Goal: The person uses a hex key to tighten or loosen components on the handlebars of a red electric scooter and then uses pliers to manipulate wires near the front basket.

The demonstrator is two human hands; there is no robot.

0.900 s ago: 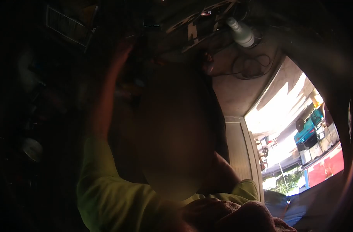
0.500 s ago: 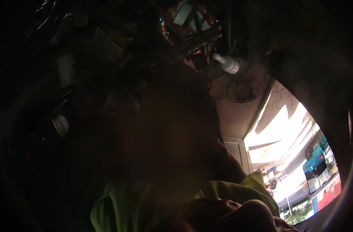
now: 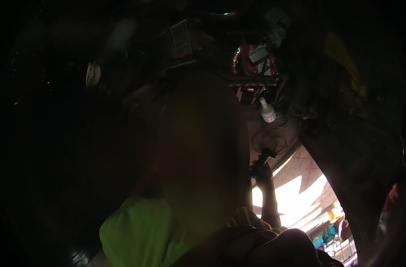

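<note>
The view is very dark. A person in a lime-green shirt [image 3: 136,231] fills the middle, close to the camera. That person's arm [image 3: 269,200] reaches up on the right, and the hand [image 3: 258,170] grips a small dark object [image 3: 266,154] just below a white light bulb [image 3: 268,114]. Neither of my own hands can be made out. A dark rounded mass [image 3: 265,244] lies at the lower edge, too dim to identify.
Overhead hangs a cluttered dark fixture with wires and small boxes [image 3: 254,66]. A loop of cable [image 3: 269,141] hangs under the bulb. A bright daylight opening [image 3: 301,209] shows at the lower right, with a dark frame [image 3: 345,169] beside it. A pale round object [image 3: 92,74] sits upper left.
The view has swung, so the bulb and the clutter sit lower and nearer the middle. The person's raised arm on the left is gone from sight, and an arm now reaches up on the right.
</note>
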